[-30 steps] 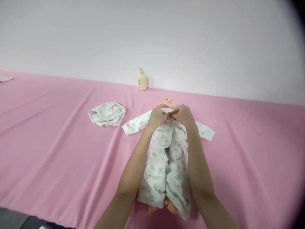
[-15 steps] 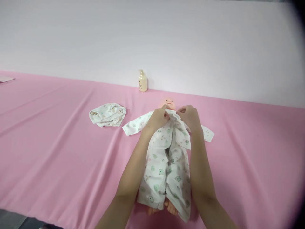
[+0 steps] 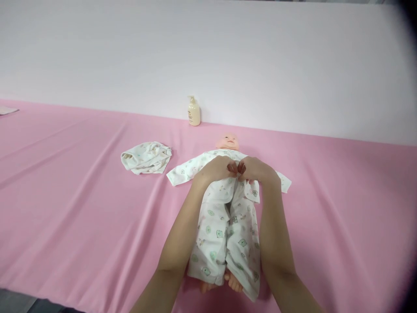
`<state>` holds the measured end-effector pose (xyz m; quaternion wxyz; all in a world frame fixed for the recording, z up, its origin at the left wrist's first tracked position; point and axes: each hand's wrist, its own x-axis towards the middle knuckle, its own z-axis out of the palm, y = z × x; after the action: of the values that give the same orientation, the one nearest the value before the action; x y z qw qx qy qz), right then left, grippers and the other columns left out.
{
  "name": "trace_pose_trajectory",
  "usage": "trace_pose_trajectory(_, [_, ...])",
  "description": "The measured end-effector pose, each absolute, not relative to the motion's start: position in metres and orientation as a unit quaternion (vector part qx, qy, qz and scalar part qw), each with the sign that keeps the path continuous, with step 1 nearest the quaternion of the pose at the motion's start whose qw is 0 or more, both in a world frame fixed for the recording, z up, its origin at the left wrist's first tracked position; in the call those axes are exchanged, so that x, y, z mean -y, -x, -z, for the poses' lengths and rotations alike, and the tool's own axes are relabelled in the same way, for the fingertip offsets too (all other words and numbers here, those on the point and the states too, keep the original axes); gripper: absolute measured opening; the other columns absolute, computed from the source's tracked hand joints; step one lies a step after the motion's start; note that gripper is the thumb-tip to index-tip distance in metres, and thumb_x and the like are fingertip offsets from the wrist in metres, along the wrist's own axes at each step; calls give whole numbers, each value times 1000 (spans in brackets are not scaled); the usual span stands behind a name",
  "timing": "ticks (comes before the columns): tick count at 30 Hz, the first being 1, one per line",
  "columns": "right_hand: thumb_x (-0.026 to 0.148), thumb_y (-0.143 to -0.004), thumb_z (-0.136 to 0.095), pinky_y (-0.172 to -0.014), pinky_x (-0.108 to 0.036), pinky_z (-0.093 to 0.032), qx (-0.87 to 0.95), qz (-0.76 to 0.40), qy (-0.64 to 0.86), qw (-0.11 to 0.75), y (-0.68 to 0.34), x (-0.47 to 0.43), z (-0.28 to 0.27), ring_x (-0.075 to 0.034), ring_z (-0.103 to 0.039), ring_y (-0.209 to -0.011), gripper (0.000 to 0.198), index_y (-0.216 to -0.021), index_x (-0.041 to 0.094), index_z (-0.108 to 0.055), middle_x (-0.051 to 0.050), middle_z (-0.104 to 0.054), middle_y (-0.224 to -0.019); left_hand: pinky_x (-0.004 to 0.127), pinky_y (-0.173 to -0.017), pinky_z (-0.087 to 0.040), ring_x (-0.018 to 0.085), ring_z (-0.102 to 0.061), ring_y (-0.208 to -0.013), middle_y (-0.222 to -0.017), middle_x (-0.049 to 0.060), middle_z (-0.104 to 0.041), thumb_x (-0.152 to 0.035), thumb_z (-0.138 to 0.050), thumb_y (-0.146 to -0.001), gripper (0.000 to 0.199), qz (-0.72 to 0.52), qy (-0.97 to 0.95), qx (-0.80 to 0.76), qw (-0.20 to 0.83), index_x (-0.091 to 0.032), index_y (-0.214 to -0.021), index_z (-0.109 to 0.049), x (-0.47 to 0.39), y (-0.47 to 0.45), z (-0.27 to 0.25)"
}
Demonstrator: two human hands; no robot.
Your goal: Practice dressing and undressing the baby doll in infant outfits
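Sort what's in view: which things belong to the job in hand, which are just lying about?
Belonging:
left hand
right hand
patterned jacket at their fingertips
doll wearing it
patterned trousers

Apparently just lying about:
crumpled patterned cloth
pump bottle
pale flat item at left edge

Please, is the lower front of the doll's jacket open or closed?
Open. Below the left hand and right hand, the jacket gapes, with trousers showing between its two edges.

The pink cloth (image 3: 81, 208) bears 1 dressed doll (image 3: 215, 211), 1 crumpled garment (image 3: 147, 158), 1 bottle (image 3: 194, 114).
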<state>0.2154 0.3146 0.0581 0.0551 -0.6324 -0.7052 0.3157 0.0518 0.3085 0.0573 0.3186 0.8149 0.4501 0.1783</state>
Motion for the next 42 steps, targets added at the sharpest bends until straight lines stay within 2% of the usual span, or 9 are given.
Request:
trace_pose_trajectory(4, [6, -65, -59, -49, -22, -41, 737, -290, 606, 75, -227, -306, -67, -14, -60, -58, 27, -86, 19, -70, -3, -67, -76, 27, -63, -45, 18, -61, -71, -76, 1, -69, -13, -55, -67, 19, -181, -825, -436, 310, -22, -73, -71, -313, -51, -52])
trace_pose_trajectory(7, [16, -71, -59, -49, -23, -40, 716, -263, 643, 72, -233, -301, -73, -13, -58, -53, 30, -99, 18, -68, -2, -65, -72, 25, -61, -44, 17, -62, -71, -79, 1, -69, -13, -55, -65, 19, -173, -830, -425, 318, -21, -73, -70, -318, -45, -49])
trace_pose_trajectory(14, [27, -68, -66, -47, -26, -33, 713, -198, 669, 66, -219, -308, -65, -13, -51, -50, 9, -66, 18, -66, -2, -59, -62, 23, -54, -41, 16, -60, -67, -72, 0, -67, -18, -54, -66, 13, -190, -824, -427, 320, -21, -70, -66, -317, -42, -54])
trace_pose_trajectory(17, [21, -73, -58, -48, -26, -28, 727, -171, 658, 99, -219, -304, -70, -11, -43, -48, 18, -56, 18, -61, 0, -51, -54, 23, -55, -43, 16, -61, -67, -73, 0, -67, -19, -54, -67, 12, -228, -807, -427, 338, -20, -72, -64, -315, -41, -57])
trace_pose_trajectory(24, [32, -79, -53, -48, -23, -31, 767, -298, 537, 184, -221, -287, -87, -9, -42, -51, 22, -70, 19, -68, 2, -51, -57, 23, -60, -47, 15, -64, -72, -76, 1, -68, -17, -55, -71, 18, -260, -779, -398, 409, -20, -88, -58, -315, -35, -60])
trace_pose_trajectory(29, [31, -76, -55, -47, -24, -28, 758, -304, 545, 189, -219, -289, -83, -9, -36, -50, 21, -67, 18, -69, 2, -49, -55, 22, -54, -43, 14, -61, -66, -71, -2, -65, -20, -57, -71, 16, -274, -768, -407, 411, -20, -83, -46, -312, -32, -61])
trace_pose_trajectory(34, [30, -75, -56, -48, -24, -30, 740, -288, 569, 211, -222, -288, -83, -10, -41, -52, 20, -67, 17, -69, 1, -54, -59, 24, -60, -45, 14, -61, -69, -73, -1, -65, -22, -57, -71, 17, -279, -760, -403, 426, -20, -81, -43, -310, -31, -63])
trace_pose_trajectory(39, [26, -75, -55, -47, -23, -29, 757, -293, 552, 189, -216, -288, -84, -10, -42, -49, 20, -61, 18, -67, 3, -47, -50, 23, -58, -43, 13, -59, -66, -68, -2, -61, -23, -58, -72, 18, -290, -752, -397, 439, -21, -81, -42, -311, -28, -63])
trace_pose_trajectory(42, [23, -74, -56, -48, -23, -34, 749, -302, 556, 196, -214, -288, -85, -11, -49, -51, 16, -64, 18, -68, 2, -53, -52, 23, -60, -44, 13, -59, -66, -68, -2, -62, -22, -58, -73, 17, -296, -749, -390, 447, -21, -81, -42, -312, -27, -62])
